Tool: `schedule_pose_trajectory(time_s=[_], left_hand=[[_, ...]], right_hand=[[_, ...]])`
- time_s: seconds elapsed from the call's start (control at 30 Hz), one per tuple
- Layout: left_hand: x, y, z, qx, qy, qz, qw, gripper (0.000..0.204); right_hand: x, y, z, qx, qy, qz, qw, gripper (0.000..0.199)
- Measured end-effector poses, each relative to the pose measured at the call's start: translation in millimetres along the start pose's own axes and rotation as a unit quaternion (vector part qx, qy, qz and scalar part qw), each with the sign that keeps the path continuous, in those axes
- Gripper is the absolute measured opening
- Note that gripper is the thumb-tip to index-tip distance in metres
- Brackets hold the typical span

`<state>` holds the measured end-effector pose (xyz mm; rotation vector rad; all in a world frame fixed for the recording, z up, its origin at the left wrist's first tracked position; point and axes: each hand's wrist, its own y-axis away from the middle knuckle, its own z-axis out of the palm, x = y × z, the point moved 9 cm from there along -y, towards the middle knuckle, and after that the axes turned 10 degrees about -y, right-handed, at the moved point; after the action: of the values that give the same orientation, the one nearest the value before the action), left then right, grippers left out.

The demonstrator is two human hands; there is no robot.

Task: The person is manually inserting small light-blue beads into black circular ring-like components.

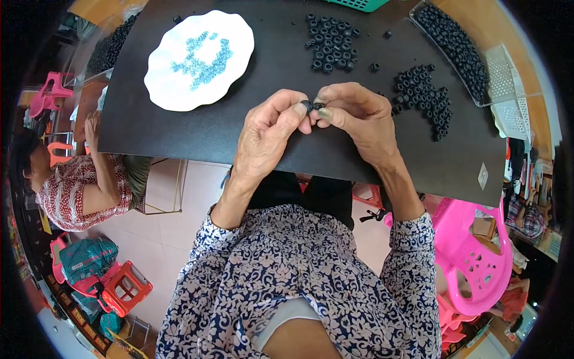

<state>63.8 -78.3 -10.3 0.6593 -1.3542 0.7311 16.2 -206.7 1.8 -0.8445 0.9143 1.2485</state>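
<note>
Above the table's near edge, my left hand (271,128) pinches a small black ring-shaped part (307,106) between thumb and forefinger. My right hand (361,122) closes its thumb and fingertips on another small black part (319,106), right against the first. Whether the two are joined cannot be made out. Beyond my hands lies a cluster of black ring-shaped parts (332,43) with holes in them. A second pile of black parts (421,96) is to the right of my right hand. On the left, a white wavy-rimmed plate (161,81) holds many tiny bluish clear pieces (206,63).
A clear box of black parts (454,51) stands at the right edge, beside a white perforated basket (505,75). A green basket (362,5) touches the far edge. Another person (84,185) sits at the left. A pink chair (472,257) stands at the lower right.
</note>
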Motion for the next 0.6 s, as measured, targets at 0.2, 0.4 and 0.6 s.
schedule_pose_trajectory(time_s=[0.2, 0.4, 0.6], left_hand=[[5.5, 0.1, 1.0, -0.01, -0.05, 0.012, 0.999, 0.018], [6.6, 2.9, 1.0, -0.001, -0.099, 0.026, 0.995, 0.018], [10.9, 5.3, 2.4, 0.017, -0.106, 0.04, 0.993, 0.018]], right_hand=[[-2.0, -2.3, -3.0, -0.019, 0.016, -0.05, 0.998, 0.017], [-8.4, 0.7, 2.6, -0.032, 0.036, -0.072, 0.996, 0.017], [-11.7, 1.6, 4.7, -0.044, 0.04, -0.089, 0.994, 0.017]])
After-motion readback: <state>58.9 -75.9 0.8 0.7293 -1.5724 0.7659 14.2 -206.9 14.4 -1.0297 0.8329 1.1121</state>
